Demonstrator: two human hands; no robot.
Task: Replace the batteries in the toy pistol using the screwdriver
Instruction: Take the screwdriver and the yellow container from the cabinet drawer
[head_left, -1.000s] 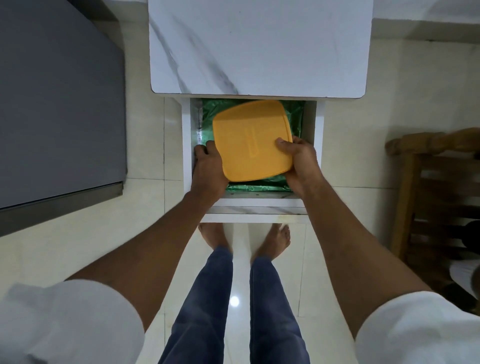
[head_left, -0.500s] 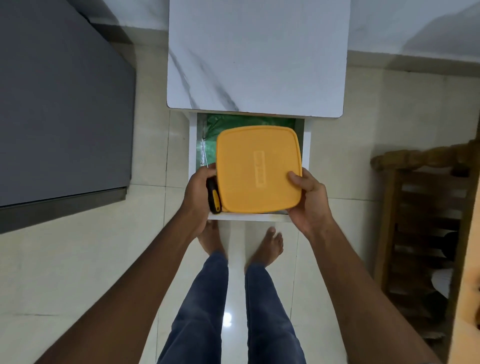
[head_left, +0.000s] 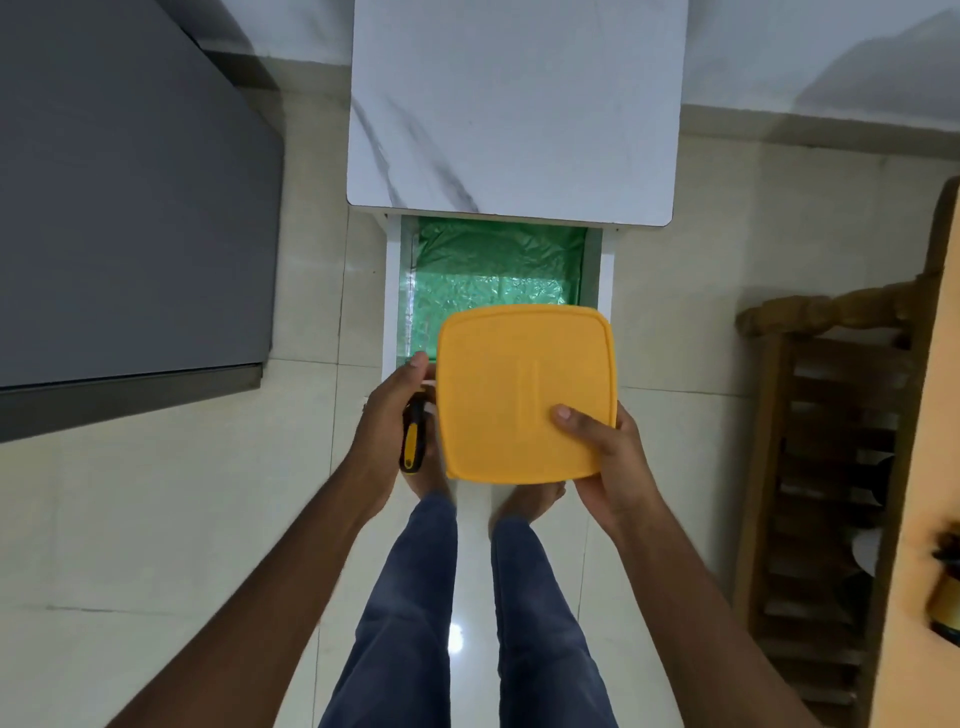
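I hold a square box with an orange lid (head_left: 519, 384) in front of me, above the front of an open drawer (head_left: 392, 291). My right hand (head_left: 605, 457) grips the box's near right corner, thumb on the lid. My left hand (head_left: 389, 421) is at the box's left side and grips a screwdriver (head_left: 411, 441) with a black and yellow handle; its shaft is hidden. The toy pistol and batteries are not in view.
The drawer is lined with green plastic (head_left: 493, 275) and belongs to a white marble-top table (head_left: 514, 104). A grey cabinet (head_left: 119, 208) stands on the left, a wooden rack (head_left: 831, 467) on the right. My bare feet are on the tiled floor below.
The box has been lifted out of the drawer and drawn toward me. The left hand has picked up the screwdriver. The camera has pulled back from the table.
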